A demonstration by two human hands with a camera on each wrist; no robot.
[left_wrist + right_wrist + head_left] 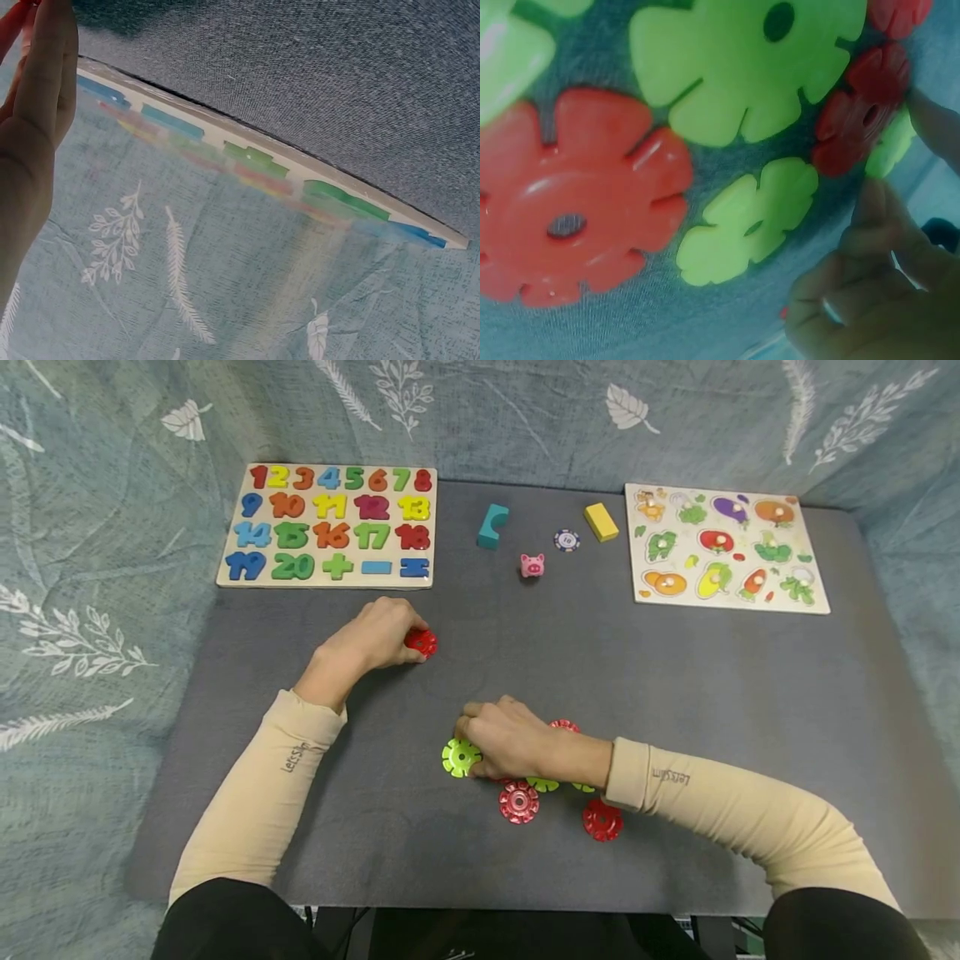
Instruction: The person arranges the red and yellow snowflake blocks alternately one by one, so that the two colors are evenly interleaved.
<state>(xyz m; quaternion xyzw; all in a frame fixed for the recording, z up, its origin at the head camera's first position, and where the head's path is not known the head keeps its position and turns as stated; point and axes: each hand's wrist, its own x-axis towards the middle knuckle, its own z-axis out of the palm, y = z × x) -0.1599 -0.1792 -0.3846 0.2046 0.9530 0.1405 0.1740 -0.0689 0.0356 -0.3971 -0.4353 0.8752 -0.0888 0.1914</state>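
My left hand (375, 637) pinches a red notched, flower-shaped plastic disc (426, 644) in front of the number board; in the left wrist view only part of the hand (46, 82) and a bit of red show at the corner. Farther right and nearer the body, my right hand (512, 739) pinches a lime-green disc (457, 758) of the same shape between thumb and fingers. Around and under that wrist lie several more discs, such as a red one (519, 802), another red one (603, 821) and a green one (542, 784), partly hidden by the arm.
A wooden number board (322, 584) lies at the back left, a vegetable picture board (750, 607) at the back right. Between them are a teal arch block (491, 527), a pink pig figure (532, 565), a poker chip (567, 540) and a yellow block (602, 522).
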